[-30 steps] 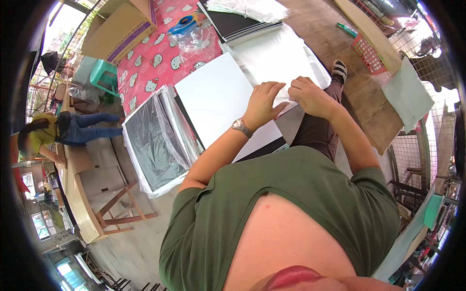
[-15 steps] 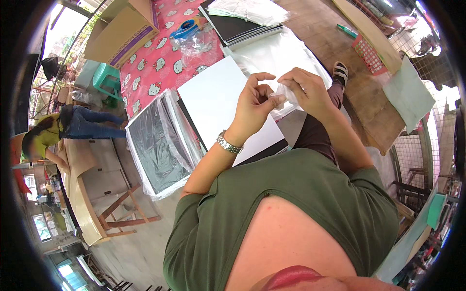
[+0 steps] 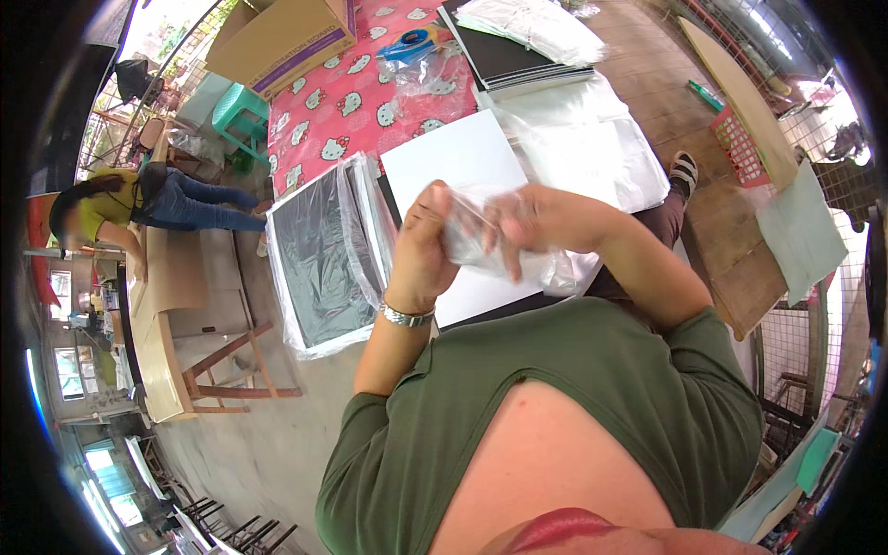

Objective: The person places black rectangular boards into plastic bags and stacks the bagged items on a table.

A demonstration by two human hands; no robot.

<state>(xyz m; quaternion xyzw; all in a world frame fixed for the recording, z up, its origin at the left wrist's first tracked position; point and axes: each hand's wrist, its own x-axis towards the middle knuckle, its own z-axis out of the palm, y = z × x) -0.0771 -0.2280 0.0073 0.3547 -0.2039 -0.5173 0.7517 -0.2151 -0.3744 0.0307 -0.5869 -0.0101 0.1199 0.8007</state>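
Observation:
Both my hands are raised in front of my chest, gripping a clear plastic bag [image 3: 481, 242] between them. My left hand [image 3: 421, 250], with a metal watch on the wrist, pinches the bag's left edge. On the right side, my right hand [image 3: 546, 222] closes over the crumpled plastic. Below the hands lies a white board [image 3: 453, 162] on my lap, with a dark board edge under it. Beyond it a sheet of loose clear plastic [image 3: 592, 148] is spread.
A stack of bagged dark boards [image 3: 319, 254] leans at my left. A pink patterned table [image 3: 347, 88] holds a tape dispenser [image 3: 412, 42], a cardboard box [image 3: 277, 37] and black boards [image 3: 513, 55]. Another person [image 3: 139, 203] bends at far left. A red basket [image 3: 740, 143] sits right.
My hands have lifted off the white board toward my chest, bringing the clear plastic bag up with them and bunching it between the fingers.

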